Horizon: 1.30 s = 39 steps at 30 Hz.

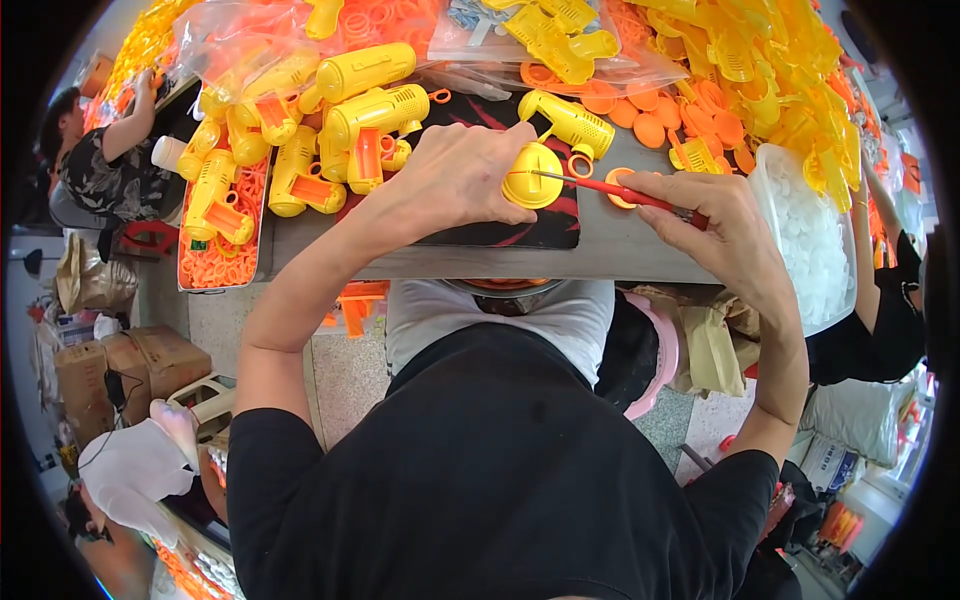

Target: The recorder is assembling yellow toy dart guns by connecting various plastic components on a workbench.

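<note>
My left hand (452, 178) grips a round yellow plastic part (530, 188) between thumb and fingers, over the table's front part. In my right hand (725, 222) is a slim red tool (622, 190) with a thin metal tip; its exact kind is hard to make out. The tip reaches the middle of the yellow part's face. Just behind it lies a yellow toy gun body (570, 122), with an orange ring (580, 165) close by. An orange-rimmed round piece (620, 187) lies beneath the tool.
Several assembled yellow toy guns (375, 118) lie to the left, some over a box of orange rings (215, 268). Orange discs (650, 130) and a heap of yellow shells (760, 60) are at far right. A tub of translucent pieces (810, 250) stands right. Other people sit nearby.
</note>
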Each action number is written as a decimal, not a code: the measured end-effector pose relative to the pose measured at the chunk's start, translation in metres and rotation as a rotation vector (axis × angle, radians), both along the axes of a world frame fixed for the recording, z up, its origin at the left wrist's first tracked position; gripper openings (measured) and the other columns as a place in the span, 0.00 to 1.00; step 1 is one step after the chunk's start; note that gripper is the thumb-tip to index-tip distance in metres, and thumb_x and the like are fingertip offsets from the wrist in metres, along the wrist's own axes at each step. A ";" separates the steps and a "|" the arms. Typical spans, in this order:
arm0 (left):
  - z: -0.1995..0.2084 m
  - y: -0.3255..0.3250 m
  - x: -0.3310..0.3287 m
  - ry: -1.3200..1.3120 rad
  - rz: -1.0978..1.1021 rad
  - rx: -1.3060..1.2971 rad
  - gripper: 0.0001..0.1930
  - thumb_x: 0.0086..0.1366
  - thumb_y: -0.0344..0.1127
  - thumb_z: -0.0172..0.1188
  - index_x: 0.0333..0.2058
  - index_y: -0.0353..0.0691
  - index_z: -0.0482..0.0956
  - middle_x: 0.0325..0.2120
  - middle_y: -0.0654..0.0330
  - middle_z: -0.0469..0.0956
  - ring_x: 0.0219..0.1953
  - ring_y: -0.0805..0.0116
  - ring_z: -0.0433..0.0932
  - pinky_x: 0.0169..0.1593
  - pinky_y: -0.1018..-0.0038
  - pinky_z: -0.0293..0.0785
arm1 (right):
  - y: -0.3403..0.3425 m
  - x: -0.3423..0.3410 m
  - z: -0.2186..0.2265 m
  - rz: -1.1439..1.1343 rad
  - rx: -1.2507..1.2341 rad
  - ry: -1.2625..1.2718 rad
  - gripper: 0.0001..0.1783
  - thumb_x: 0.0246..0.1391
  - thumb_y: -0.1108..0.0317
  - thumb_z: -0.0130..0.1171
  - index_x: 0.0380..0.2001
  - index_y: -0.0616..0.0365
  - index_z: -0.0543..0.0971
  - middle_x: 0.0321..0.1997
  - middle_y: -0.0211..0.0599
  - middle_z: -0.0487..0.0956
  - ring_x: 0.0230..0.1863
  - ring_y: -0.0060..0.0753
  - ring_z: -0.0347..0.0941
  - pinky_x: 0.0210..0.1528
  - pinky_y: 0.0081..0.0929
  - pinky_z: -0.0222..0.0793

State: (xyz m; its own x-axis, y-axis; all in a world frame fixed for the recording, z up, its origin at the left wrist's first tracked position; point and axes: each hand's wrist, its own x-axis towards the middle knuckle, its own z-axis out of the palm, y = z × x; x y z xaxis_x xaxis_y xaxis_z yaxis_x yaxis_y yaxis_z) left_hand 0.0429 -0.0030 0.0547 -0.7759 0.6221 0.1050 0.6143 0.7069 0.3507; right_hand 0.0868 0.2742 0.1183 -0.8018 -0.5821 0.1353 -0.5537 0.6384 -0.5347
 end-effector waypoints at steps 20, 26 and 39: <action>-0.002 0.016 0.004 0.119 -0.117 0.020 0.27 0.46 0.44 0.74 0.37 0.34 0.72 0.23 0.50 0.81 0.27 0.49 0.83 0.30 0.58 0.77 | -0.042 0.015 0.038 0.083 0.434 0.360 0.12 0.55 0.65 0.64 0.41 0.56 0.84 0.21 0.41 0.75 0.24 0.42 0.72 0.30 0.36 0.65; 0.002 0.026 0.003 0.102 -0.118 -0.040 0.26 0.45 0.42 0.75 0.37 0.33 0.73 0.23 0.50 0.81 0.28 0.49 0.83 0.30 0.58 0.78 | -0.040 0.013 0.024 0.152 0.357 0.595 0.09 0.54 0.65 0.63 0.38 0.54 0.83 0.19 0.37 0.73 0.24 0.46 0.72 0.29 0.40 0.64; -0.004 -0.001 -0.001 0.039 0.004 -0.013 0.30 0.47 0.50 0.74 0.41 0.35 0.72 0.25 0.47 0.81 0.30 0.46 0.83 0.33 0.57 0.77 | 0.044 0.055 0.014 -0.494 -0.104 -0.181 0.17 0.64 0.67 0.56 0.50 0.67 0.81 0.23 0.22 0.71 0.24 0.13 0.59 0.26 0.17 0.51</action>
